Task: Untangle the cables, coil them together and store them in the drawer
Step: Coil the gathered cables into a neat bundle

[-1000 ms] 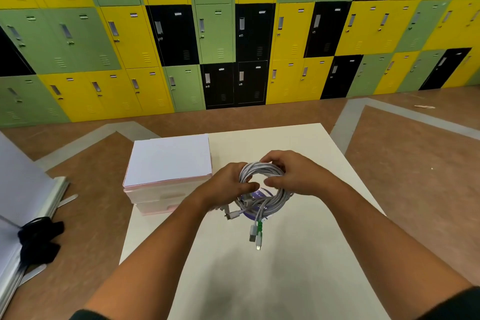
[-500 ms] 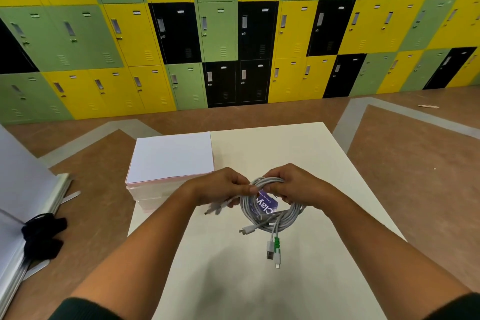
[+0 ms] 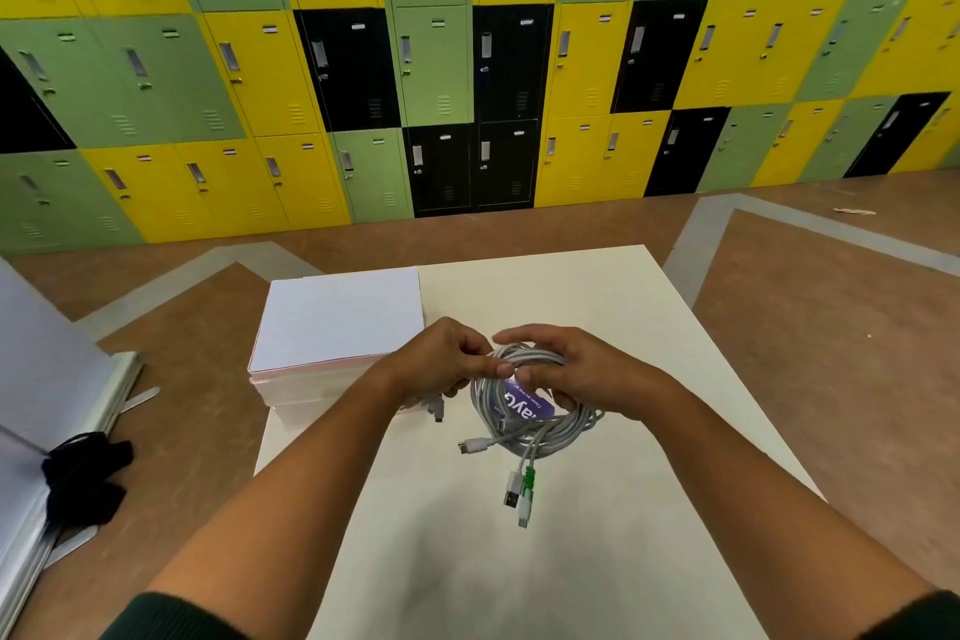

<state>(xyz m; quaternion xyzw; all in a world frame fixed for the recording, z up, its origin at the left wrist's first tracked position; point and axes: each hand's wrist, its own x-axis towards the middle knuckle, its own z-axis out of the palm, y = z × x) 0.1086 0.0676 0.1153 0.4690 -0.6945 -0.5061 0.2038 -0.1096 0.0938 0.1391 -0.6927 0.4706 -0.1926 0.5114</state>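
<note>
A coil of white and grey cables hangs above the cream table, held at its top by both hands. My left hand pinches the upper left of the coil, and a plug end dangles below it. My right hand grips the upper right, fingers through the loop. A purple label shows inside the coil. Loose plug ends, one with a green collar, hang from the bottom. The white drawer unit with pink edges stands at the table's left, shut.
A wall of yellow, green and black lockers runs across the back. Brown floor surrounds the table. At the far left lie white boards with a black strap on them.
The coil and both hands have stayed over the table's middle. My left hand has shifted its pinch along the coil's top and the dangling plugs have swung slightly.
</note>
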